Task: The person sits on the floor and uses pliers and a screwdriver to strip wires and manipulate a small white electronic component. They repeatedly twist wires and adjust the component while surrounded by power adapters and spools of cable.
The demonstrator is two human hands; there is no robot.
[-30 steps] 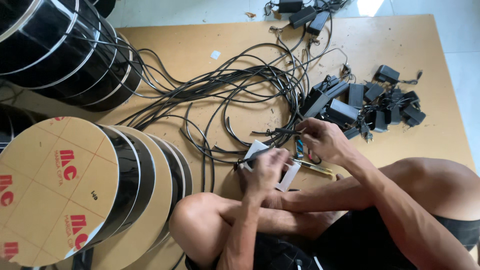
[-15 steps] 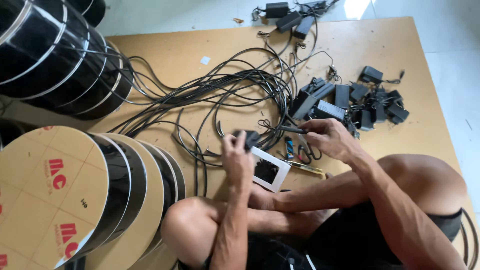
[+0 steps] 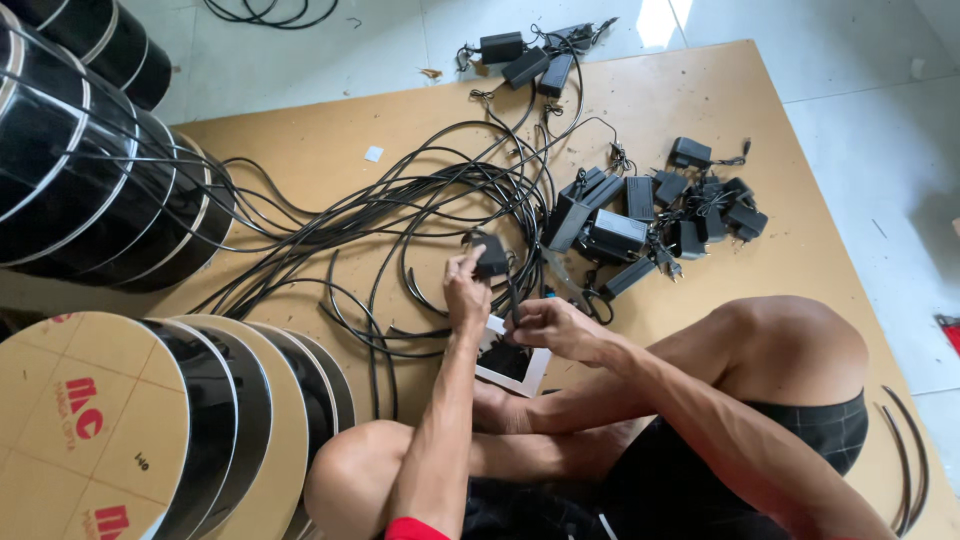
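a: what's the left hand (image 3: 466, 292) got?

b: a small black adapter (image 3: 490, 254), pinched betw thumb and fingers, lifted just above the board (image 3: 700, 90).

a: and the right hand (image 3: 553, 325)?

b: fingers curled shut round a thin black cable (image 3: 514, 297), close beside the left. can't tell if that cable joins the adapter (hands cover the spot).

a: what's under them?

b: a white frame (image 3: 527, 377) w/ a dark centre, flat on the board, right below the hands and partly hidden by them.

a: rest of the scene?

b: a tangle of black cables (image 3: 400, 200) spreads across the board ahead of the hands. a pile of black adapters (image 3: 650, 215) sits near, to the right. three more adapters (image 3: 525, 58) lie at the far edge, well apart. big black reels (image 3: 90, 170) stand upper left, tan-faced reels (image 3: 130, 420) lower left, next to the knee (image 3: 350, 480). person sits cross-legged, other knee (image 3: 790, 340) on the right.
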